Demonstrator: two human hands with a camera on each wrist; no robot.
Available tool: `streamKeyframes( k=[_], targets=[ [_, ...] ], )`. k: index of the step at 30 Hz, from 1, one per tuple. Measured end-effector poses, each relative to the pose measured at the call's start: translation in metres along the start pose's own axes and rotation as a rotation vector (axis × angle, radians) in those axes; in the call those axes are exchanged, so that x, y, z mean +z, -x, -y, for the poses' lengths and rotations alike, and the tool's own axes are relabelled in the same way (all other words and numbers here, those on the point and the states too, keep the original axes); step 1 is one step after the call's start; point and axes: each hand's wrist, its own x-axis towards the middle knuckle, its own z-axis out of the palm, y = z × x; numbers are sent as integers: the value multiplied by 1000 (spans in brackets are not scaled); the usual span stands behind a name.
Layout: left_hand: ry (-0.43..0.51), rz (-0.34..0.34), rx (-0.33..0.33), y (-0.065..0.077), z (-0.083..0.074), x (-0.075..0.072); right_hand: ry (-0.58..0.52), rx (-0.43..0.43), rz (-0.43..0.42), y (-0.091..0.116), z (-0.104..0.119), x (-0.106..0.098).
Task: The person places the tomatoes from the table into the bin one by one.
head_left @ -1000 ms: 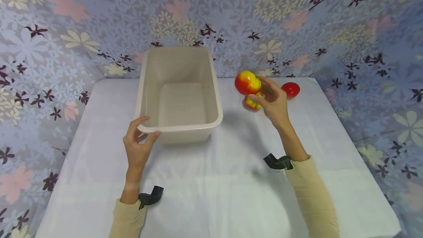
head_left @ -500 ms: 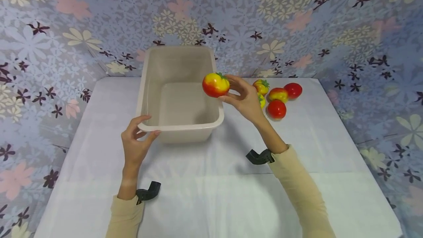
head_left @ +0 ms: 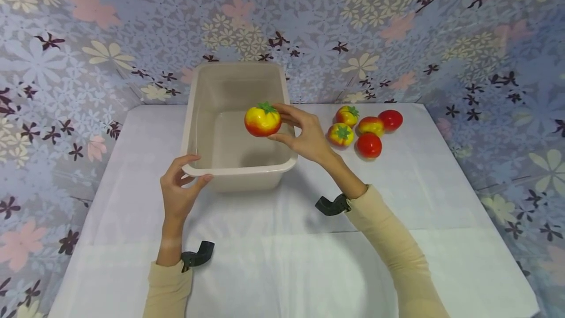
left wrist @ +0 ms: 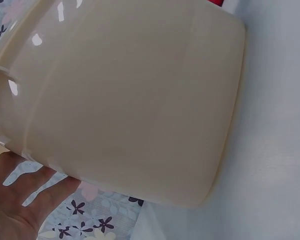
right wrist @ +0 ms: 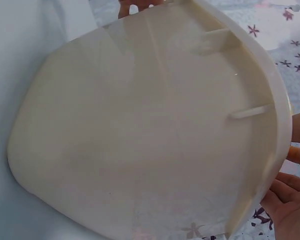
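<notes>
A beige plastic tub (head_left: 240,172) stands on the table, its inside bare in the head view. At its near left corner my left hand (head_left: 181,190) grips the rim, thumb on the front and fingers over the side. Above the tub's right half, my right hand (head_left: 304,134) pinches a red-and-yellow tomato (head_left: 262,120), green leafy top up, between thumb and fingers. The left wrist view shows the tub's outer wall (left wrist: 135,100) with my left fingers (left wrist: 55,192) along its edge. In the right wrist view the tub wall (right wrist: 140,130) hides the tomato.
Right of the tub lie two yellow tomatoes with green tops (head_left: 341,134), a red-and-yellow fruit (head_left: 371,125) and two red ones, one nearer (head_left: 369,145) and one farther (head_left: 390,120). A white cloth (head_left: 282,259) covers the table; flowered fabric (head_left: 309,23) rises behind it.
My right hand has carried the tomato leftward from beside the other fruits to over the tub, and its green top has turned upward. My left hand has stayed on the rim.
</notes>
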Motion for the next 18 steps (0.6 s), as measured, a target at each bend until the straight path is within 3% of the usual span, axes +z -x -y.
streamKeyframes(
  k=[12, 18],
  targets=[
    [20, -6, -17, 0, -1, 1, 33, -35, 48, -4, 3, 5],
    [10, -12, -14, 2, -2, 1, 52, -93, 64, -5, 1, 8]
  ],
)
